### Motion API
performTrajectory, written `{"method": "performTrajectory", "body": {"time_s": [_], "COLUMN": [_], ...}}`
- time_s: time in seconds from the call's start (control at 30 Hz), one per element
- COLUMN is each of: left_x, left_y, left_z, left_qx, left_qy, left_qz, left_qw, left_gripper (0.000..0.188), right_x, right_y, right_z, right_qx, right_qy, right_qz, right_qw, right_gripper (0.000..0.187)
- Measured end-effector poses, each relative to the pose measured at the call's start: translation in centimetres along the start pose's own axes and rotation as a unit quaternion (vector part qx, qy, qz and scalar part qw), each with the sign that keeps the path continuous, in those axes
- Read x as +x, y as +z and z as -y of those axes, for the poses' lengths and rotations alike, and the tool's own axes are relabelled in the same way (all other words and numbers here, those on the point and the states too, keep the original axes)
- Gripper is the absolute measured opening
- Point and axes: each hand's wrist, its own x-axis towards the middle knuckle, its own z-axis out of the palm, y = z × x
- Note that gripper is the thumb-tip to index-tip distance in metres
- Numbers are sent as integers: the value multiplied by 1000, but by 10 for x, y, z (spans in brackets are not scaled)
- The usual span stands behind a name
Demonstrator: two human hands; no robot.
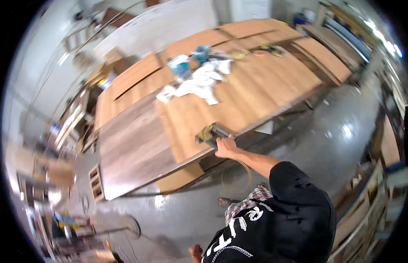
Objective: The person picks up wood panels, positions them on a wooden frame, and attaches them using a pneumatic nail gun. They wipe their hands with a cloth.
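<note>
My right arm stretches out to the near edge of a large wood-panelled table (239, 109). In my right hand (226, 147) is a yellow-green and black nail gun (207, 133), its front over the light wood sheet close to the edge. A thin yellowish hose (251, 177) hangs in a loop below the hand. My left hand (195, 252) hangs low beside my body, away from the table; it is small and blurred, and its fingers cannot be made out.
White crumpled cloths (204, 81) and a blue-and-white pack (179, 65) lie mid-table. A dark wood sheet (133, 140) covers the left part, with narrower boards (190, 41) along the far side. A slatted wooden frame (96, 183) stands by the left corner. Stacked boards (361, 219) line the right.
</note>
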Motion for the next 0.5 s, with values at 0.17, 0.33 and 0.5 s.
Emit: {"method": "performTrajectory", "body": {"time_s": [0.17, 0.33, 0.5], "left_x": [97, 60, -50], "left_y": [119, 322, 484], "left_z": [-168, -308, -332], "left_qx": [279, 299, 301], "left_qy": [238, 208, 204], "left_qz": [195, 234, 489], "left_qw": [910, 901, 793], "left_gripper": [16, 17, 7], "right_x": [-218, -438, -623], "right_y": [-5, 44, 133], "right_z": [-133, -266, -343], "right_qx": [20, 144, 254], "right_qy": [123, 488, 730], "right_qz": [-36, 59, 40], "right_qw": [992, 859, 633], "right_gripper": [52, 49, 43]}}
